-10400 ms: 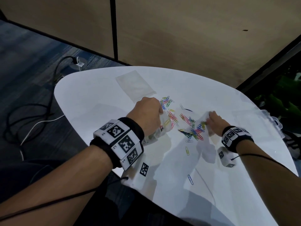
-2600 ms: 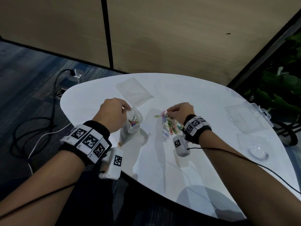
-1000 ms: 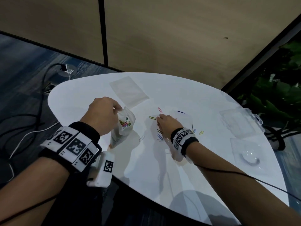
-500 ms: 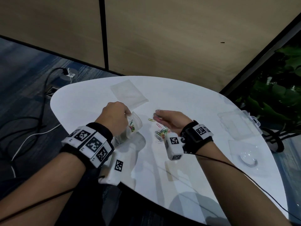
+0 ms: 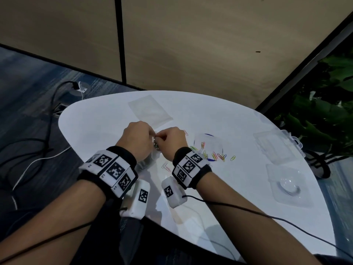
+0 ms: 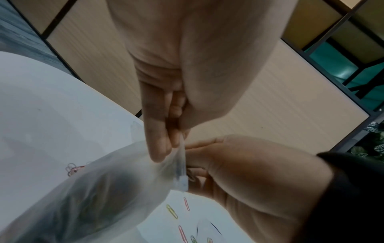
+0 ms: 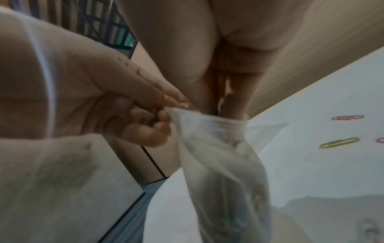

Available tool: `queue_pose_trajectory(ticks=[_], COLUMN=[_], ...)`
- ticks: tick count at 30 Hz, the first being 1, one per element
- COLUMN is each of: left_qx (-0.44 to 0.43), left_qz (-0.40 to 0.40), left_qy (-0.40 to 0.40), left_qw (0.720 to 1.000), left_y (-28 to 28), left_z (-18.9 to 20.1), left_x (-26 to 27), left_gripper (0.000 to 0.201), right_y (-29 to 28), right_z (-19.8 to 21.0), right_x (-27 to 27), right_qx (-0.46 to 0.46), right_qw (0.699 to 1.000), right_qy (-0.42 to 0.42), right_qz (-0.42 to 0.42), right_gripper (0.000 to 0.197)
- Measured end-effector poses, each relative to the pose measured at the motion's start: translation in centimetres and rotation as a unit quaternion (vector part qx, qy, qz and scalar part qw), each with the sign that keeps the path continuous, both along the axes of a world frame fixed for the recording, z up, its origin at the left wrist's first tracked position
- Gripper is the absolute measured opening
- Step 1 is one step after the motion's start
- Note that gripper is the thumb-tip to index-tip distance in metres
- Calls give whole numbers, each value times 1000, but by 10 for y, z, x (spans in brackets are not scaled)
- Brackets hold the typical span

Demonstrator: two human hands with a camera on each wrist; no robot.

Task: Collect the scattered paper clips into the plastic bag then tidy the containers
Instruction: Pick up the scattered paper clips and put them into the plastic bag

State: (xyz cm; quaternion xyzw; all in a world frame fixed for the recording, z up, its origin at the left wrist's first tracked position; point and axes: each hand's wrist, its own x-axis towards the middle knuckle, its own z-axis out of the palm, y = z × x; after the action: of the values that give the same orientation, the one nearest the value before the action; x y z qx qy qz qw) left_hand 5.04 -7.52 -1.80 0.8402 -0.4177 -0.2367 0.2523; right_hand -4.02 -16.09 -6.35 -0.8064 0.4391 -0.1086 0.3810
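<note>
Left grip: the left hand (image 5: 136, 139) pinches the rim of the plastic bag (image 6: 99, 194) between thumb and fingertips, holding the mouth up above the table (image 5: 238, 217).
Right grip: the right hand (image 5: 171, 143) has its fingers (image 7: 230, 105) bunched and pushed into the bag mouth, just beside the left pinch; whether they hold clips cannot be told.
Bag below the grip: hangs slack from the pinch, translucent, with dark and coloured shapes inside, judged to be clips already collected.
Handling, bag: thin, soft film, light, likely slippery; the stiffer seal strip at the rim is the sound place to hold.
Right of the grip: loose paper clips (image 5: 214, 154) lie scattered on the table, near a small clear lid (image 5: 209, 144).
Handling, clips: light, stiff wire, prone to snag together; best gathered by pinch or sweep.
Beyond the grip: a flat spare bag (image 5: 150, 110).
Far right: two clear containers (image 5: 277, 148), not yet tidied.
Progress: collection partly done.
</note>
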Motion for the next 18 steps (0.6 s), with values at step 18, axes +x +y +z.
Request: queue_pose_trajectory(ticks=[18], left_qx=[-14], left_qz=[33], left_qy=[32], left_qw=[999], left_y=[7], left_z=[-3], left_x=[21], left_gripper=[31], right_y=[-90], right_z=[-76], right_x=[-44], right_qx=[-85], right_qw=[941], right_qy=[278], right_qz=[173], right_gripper=[52])
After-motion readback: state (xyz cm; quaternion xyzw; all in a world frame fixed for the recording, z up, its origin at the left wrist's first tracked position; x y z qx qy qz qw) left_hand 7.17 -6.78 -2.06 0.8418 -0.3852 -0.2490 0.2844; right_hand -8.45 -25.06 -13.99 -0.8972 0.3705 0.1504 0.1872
